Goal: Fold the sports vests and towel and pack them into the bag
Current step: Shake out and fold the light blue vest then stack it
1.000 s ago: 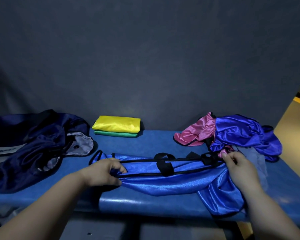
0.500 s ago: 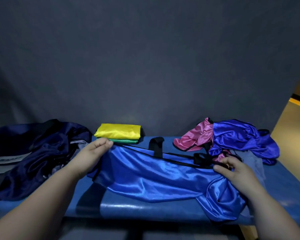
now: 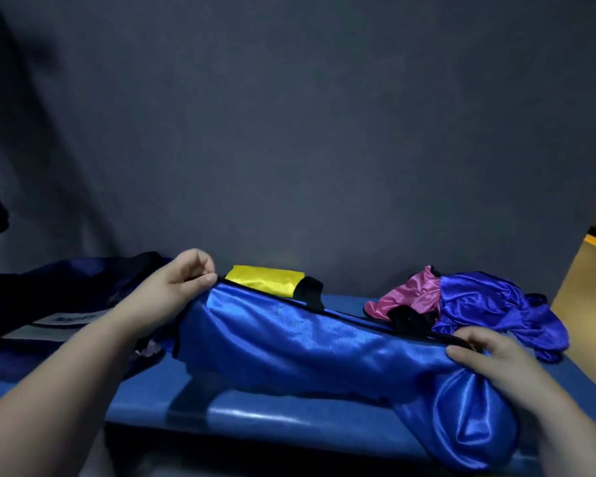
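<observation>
A shiny blue sports vest (image 3: 307, 349) with black trim stretches across the blue bench (image 3: 289, 418). My left hand (image 3: 183, 287) pinches its upper left edge and holds it raised. My right hand (image 3: 489, 359) grips the vest's right end low on the bench, where the cloth bunches and hangs over the front edge. Behind the raised edge lies a folded yellow vest (image 3: 265, 282). A crumpled pink vest (image 3: 406, 299) and a purple-blue vest (image 3: 489, 311) sit at the back right. The dark navy bag (image 3: 66, 297) lies at the left, partly hidden by my left arm.
A dark grey wall rises right behind the bench. A white label or sheet (image 3: 62, 321) shows on the bag. The bench's front edge runs below the vest, with dark floor under it. Yellowish floor shows at the far right.
My left hand has lifted the vest's left edge up and back, from the bench surface to above the yellow pile. My right hand kept its hold on the right end. The green layer under the yellow is now hidden.
</observation>
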### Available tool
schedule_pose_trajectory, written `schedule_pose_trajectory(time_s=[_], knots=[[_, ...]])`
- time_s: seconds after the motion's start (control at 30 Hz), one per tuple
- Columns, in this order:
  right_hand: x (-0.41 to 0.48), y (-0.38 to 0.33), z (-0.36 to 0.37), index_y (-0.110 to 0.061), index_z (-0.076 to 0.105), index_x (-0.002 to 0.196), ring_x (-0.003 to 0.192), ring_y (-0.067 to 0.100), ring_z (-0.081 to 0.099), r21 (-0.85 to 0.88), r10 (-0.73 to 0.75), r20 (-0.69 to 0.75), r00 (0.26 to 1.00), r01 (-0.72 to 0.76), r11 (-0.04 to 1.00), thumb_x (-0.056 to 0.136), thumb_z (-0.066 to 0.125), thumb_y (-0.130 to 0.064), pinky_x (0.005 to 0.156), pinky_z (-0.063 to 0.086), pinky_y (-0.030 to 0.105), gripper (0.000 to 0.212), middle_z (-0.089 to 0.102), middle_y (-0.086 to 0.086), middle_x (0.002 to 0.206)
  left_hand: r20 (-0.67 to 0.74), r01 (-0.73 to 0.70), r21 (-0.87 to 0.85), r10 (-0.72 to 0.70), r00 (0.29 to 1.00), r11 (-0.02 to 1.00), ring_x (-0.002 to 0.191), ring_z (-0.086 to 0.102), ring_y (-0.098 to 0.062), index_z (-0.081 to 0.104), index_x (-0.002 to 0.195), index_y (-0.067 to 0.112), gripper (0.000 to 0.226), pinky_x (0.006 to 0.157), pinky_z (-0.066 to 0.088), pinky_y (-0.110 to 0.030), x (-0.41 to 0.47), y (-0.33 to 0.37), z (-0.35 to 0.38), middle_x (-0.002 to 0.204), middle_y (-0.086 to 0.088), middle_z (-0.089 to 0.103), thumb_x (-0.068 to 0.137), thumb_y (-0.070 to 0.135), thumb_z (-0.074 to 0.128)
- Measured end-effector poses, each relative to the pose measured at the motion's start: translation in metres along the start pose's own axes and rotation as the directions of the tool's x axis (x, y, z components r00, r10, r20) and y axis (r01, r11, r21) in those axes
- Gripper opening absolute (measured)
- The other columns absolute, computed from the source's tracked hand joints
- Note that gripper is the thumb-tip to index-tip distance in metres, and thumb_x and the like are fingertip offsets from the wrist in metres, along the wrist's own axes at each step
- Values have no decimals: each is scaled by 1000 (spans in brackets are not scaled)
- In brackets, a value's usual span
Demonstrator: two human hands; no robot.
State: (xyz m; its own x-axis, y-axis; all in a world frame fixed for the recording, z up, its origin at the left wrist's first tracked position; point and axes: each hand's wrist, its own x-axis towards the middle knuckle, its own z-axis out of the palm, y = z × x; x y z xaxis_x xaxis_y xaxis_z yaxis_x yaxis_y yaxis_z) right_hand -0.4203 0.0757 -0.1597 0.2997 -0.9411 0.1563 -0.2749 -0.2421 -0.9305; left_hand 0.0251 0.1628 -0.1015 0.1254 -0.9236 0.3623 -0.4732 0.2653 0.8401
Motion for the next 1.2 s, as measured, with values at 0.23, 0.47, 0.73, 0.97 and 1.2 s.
schedule_pose_trajectory(time_s=[0.23, 0.47, 0.73, 0.97, 1.2], knots=[[15, -59, 2, -5, 68, 79, 68, 12, 59, -44, 7, 221, 975, 3, 999, 72, 77, -17, 66, 48, 21, 16, 63, 6, 74, 13, 151, -182, -151, 988, 972, 75, 46, -15, 58, 94, 16, 13, 68, 38, -26, 5, 4, -47, 83, -4, 52, 96, 3, 54], [83, -22, 30, -15, 66, 76, 62, 8, 50, -588, 70, 151, 986, 32, 808, 79, 79, -23, 62, 39, 23, 16, 55, -9, 62, 19, 206, 549, -259, 966, 810, 86, 54, -16, 54, 84, 27, 25, 71, 34, -23, 43, -84, -14, 88, 3, 62, 92, 4, 54], [110, 28, 44, -33, 58, 82, 84, 12, 60, -809, 159, 12, 987, -83, 581, 85, 68, -43, 73, 47, 29, 15, 64, -12, 88, -20, 256, 759, -371, 929, 599, 105, 55, -30, 51, 116, 29, 23, 78, 40, -33, 61, -149, 52, 120, -7, 60, 99, 23, 37], [116, 43, 44, -30, 55, 80, 82, 14, 58, -883, 121, 15, 993, -44, 467, 86, 64, -53, 67, 44, 30, 26, 61, -10, 88, -40, 145, 905, -259, 965, 401, 114, 51, -26, 54, 115, 26, 24, 81, 32, -38, 68, -157, 71, 120, -2, 62, 99, 24, 37], [108, 45, 21, -22, 58, 83, 86, 19, 54, -779, 119, -72, 990, -130, 614, 80, 74, -47, 74, 40, 28, 30, 55, 0, 94, -69, 10, 782, 71, 995, 624, 106, 51, -33, 68, 92, 20, 19, 79, 35, -41, 64, -134, 112, 103, -4, 63, 82, 22, 52]])
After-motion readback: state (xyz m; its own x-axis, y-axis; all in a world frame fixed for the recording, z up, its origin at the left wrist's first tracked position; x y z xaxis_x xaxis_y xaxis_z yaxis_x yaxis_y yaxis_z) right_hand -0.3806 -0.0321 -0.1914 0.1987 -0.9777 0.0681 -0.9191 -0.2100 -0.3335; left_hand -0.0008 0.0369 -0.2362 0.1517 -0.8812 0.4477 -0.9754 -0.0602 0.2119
